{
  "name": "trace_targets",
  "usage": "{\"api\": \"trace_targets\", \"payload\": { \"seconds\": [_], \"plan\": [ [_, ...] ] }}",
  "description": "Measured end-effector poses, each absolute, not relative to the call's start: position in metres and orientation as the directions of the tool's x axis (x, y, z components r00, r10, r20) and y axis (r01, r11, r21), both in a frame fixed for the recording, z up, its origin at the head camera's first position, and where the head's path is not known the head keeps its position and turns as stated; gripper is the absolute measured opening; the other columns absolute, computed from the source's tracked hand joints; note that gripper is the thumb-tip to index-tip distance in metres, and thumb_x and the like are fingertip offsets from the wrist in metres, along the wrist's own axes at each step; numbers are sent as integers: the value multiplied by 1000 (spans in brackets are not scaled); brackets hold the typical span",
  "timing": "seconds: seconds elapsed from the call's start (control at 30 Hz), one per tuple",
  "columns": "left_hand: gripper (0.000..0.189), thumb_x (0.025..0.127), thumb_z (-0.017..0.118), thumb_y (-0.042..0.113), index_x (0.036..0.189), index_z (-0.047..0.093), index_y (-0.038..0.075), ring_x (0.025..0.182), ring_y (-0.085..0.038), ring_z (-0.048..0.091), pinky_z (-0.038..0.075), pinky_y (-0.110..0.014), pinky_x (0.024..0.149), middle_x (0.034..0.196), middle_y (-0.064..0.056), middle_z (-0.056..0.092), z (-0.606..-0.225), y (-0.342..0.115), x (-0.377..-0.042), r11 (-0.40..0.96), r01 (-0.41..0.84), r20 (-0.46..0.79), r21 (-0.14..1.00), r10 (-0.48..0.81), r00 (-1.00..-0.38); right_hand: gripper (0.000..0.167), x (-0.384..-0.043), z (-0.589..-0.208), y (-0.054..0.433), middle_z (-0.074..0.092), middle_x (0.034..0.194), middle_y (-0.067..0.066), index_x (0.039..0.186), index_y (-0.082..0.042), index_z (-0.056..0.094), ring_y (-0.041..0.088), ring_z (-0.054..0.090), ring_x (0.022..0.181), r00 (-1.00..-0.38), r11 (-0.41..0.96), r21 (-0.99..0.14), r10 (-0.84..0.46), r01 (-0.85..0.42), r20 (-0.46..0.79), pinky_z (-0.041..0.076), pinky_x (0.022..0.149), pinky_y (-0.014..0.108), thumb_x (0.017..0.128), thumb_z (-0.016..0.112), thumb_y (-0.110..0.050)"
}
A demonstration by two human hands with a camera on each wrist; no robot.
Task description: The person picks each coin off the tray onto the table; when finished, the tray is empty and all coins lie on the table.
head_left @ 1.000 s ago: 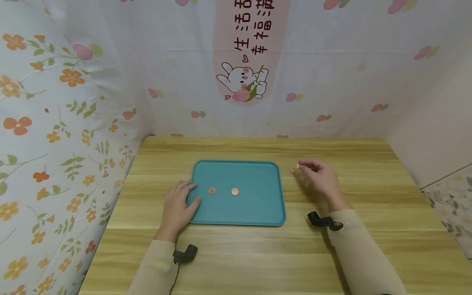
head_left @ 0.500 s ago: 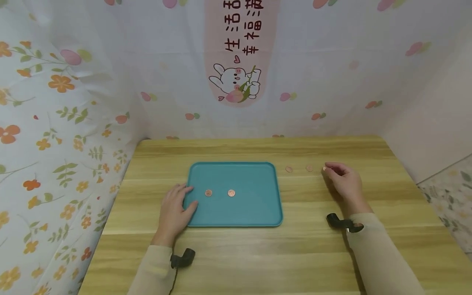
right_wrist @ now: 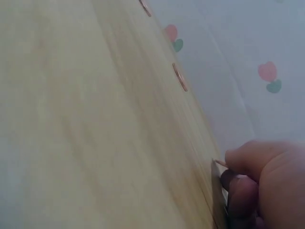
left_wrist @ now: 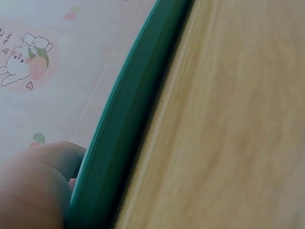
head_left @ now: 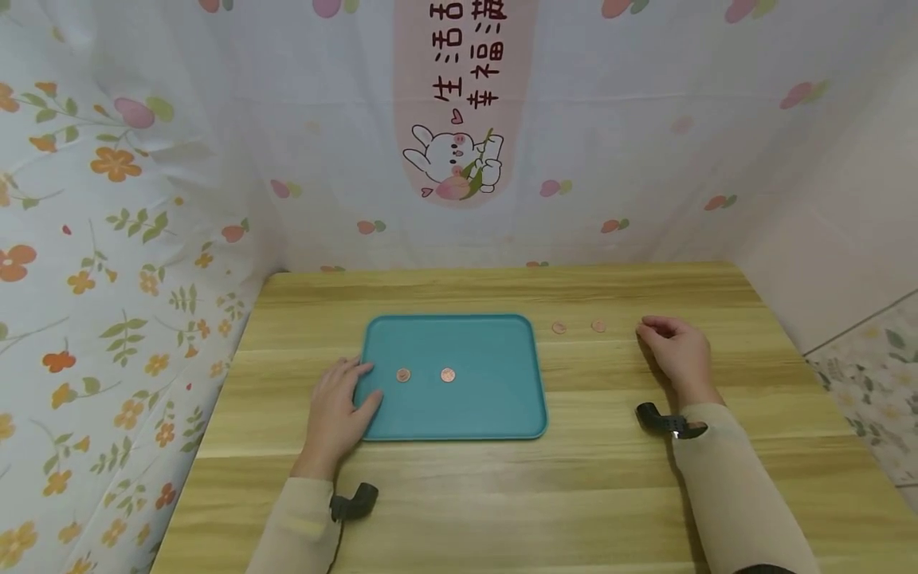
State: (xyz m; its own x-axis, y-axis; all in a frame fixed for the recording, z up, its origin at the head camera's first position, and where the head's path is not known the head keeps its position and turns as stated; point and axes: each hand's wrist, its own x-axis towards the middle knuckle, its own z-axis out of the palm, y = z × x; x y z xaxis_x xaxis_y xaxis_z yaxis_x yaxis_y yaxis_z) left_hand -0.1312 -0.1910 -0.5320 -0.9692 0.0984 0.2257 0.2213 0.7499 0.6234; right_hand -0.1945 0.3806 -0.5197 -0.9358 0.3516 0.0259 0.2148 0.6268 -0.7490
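My right hand (head_left: 676,351) pinches a copper coin (right_wrist: 220,163) between thumb and fingertips, low against the tabletop right of the tray; in the right wrist view just the coin's thin edge shows. Two similar coins lie to its left in a row, one nearer coin (head_left: 598,326) and one farther coin (head_left: 559,328) beside the tray. My left hand (head_left: 339,410) rests at the left rim of a blue-green tray (head_left: 495,351), fingers and thumb spread relaxed over the edge. Inside the tray lie a left coin (head_left: 404,375) and a right coin (head_left: 448,375), apart.
The wooden table (head_left: 459,494) ends at the back against a white printed cloth (head_left: 323,143) with a rabbit drawing. A flowered cloth (head_left: 93,319) hangs along the left side. Black wrist mounts sit on both sleeves.
My right hand has carried its coin rightward from beside the tray and lowered it to the table, uncovering another coin lying there. The left hand stays at the tray while the view shifts slightly.
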Motion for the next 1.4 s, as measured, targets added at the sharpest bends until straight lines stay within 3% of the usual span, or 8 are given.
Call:
{"api": "trace_targets", "payload": {
  "seconds": [0.33, 0.67, 1.4],
  "plan": [
    [51, 95, 76, 19, 141, 65, 1, 152, -47, 36, 22, -67, 123, 156, -22, 54, -531, -189, -132, 744, 227, 235, 628, 97, -967, 40, -202, -519, 379, 73, 101, -1, 125, -3, 78, 2, 58, 84, -928, 635, -748, 365, 193, 70, 47, 69, 14, 102, 73, -35],
    [51, 96, 76, 18, 141, 64, 0, 151, -48, 36, 22, -68, 123, 155, -24, 54, -526, -191, -129, 747, 210, 223, 631, 85, -971, 36, -207, -522, 367, 73, 109, 12, 124, -4, 78, 9, 60, 86, -905, 616, -747, 424, 249, 48, 48, 73, 19, 102, 71, -33],
    [57, 96, 75, 19, 147, 59, -2, 151, -48, 36, 22, -66, 124, 156, -24, 53, -530, -191, -130, 747, 216, 221, 629, 95, -971, 33, -201, -520, 367, 75, 111, 18, 119, -1, 79, 18, 61, 89, -904, 669, -703, 418, 242, 86, 47, 74, 24, 103, 70, -29]
  ]
}}
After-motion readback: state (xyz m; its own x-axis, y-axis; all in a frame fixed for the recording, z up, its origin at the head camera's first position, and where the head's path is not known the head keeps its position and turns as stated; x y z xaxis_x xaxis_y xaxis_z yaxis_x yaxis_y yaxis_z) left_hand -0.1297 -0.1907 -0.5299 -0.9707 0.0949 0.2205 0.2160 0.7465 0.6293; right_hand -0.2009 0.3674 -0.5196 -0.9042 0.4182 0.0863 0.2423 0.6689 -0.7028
